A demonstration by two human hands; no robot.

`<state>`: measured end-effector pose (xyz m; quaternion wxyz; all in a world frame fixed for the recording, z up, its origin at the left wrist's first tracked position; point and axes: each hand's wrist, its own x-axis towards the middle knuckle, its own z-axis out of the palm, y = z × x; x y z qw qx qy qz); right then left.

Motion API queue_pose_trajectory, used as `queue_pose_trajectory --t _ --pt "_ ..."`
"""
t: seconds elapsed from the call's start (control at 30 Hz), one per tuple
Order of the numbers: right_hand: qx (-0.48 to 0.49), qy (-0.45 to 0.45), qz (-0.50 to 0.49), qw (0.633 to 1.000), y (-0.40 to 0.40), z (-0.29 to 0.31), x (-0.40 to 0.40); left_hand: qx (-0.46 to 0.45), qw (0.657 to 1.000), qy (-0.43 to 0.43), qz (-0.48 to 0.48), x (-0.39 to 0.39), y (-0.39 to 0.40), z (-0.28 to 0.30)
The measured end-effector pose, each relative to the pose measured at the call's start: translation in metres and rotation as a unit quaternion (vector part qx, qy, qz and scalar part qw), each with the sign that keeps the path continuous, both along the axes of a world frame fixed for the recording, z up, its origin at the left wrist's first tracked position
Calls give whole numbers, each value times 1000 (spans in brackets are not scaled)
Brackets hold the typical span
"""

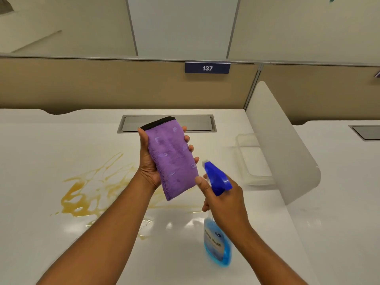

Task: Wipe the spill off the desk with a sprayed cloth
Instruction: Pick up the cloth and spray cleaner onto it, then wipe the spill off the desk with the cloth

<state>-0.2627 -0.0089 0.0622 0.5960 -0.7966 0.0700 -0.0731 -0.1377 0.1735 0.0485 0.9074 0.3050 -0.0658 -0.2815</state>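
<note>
My left hand (146, 161) holds a folded purple cloth (172, 159) with a black edge upright above the white desk (51, 239). Small wet foam spots dot the cloth's face. My right hand (224, 202) grips the neck of a spray bottle (217, 245) filled with blue liquid, its blue trigger head (217, 177) pointed at the cloth from close range. A yellow-brown spill (86, 194) spreads over the desk to the left, below and behind my left forearm, with thin streaks running toward the bottle.
A metal cable hatch (197, 123) is set in the desk behind the cloth. A clear plastic tray (253, 159) lies at the right by a white curved divider (281, 145). A tan partition with a sign reading 137 (207, 68) backs the desk.
</note>
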Motion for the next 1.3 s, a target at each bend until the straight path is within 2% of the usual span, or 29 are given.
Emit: queue_pose_trajectory --t 0.17,0.53,0.9,1.1,1.3 --pt "60 -57 -79 993 -43 0 -2 -25 998 50 17 -10 -22 -14" --pt "30 -89 -223 970 -152 -20 31 -31 994 95 -47 -35 -71 -40" --pt "19 -105 -247 963 -182 -32 46 -29 992 108 -65 -43 -78 -48" --pt "23 -63 -247 967 -183 -37 38 -29 990 114 -74 -45 -65 -52" --pt "-33 -2 -231 972 -165 -66 16 -30 991 108 -70 -50 -29 -56"
